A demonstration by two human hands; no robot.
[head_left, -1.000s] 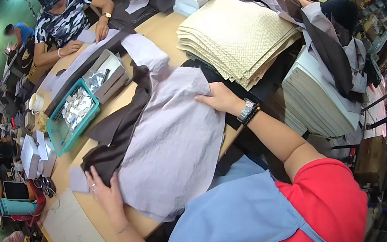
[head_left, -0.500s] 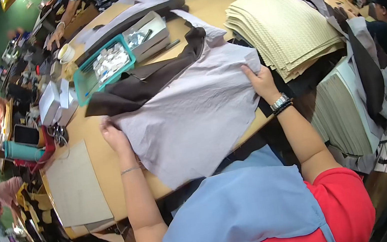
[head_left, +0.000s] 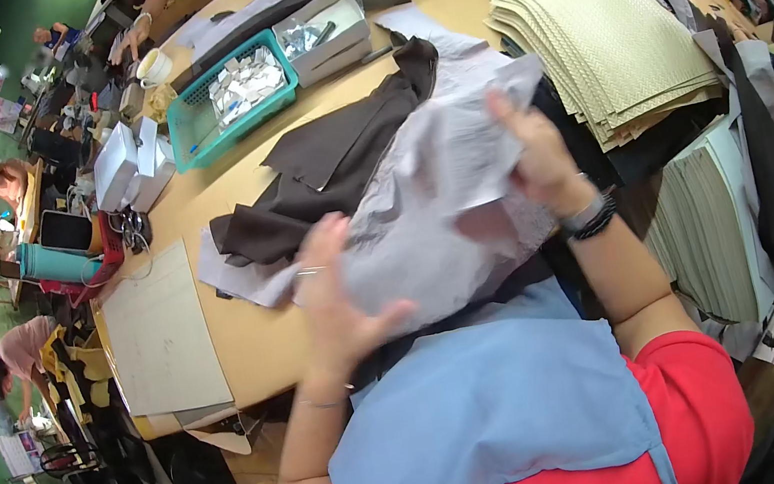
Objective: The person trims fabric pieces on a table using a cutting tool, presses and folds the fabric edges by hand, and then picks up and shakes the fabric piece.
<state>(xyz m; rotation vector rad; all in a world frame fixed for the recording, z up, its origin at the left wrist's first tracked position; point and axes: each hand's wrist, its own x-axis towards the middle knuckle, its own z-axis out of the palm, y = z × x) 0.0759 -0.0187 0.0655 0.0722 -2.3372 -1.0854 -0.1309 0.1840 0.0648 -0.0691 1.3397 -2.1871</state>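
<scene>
A large, soft leather piece (head_left: 425,226), pale grey on the side facing up, lies bunched across the near part of the table and hangs toward my lap. Its dark brown side shows in a folded part (head_left: 333,159) at the left and back. My left hand (head_left: 340,295) is over its near left part, fingers and thumb spread; whether it touches the leather is unclear. My right hand (head_left: 541,157), smeared by motion, grips the leather's right edge, thumb uppermost. Some of its fingers are hidden.
A teal basket (head_left: 191,151) of small white pieces stands beside a grey box (head_left: 353,29) at the back. Stacked cream textured sheets (head_left: 609,45) lie right. A pale board (head_left: 164,333) lies left. Another person's hand (head_left: 137,38) is across the table.
The spread leather has become bunched and drawn nearer to me. My left hand has let go of its left edge and moved right and nearer, fingers opening. My right hand has turned.
</scene>
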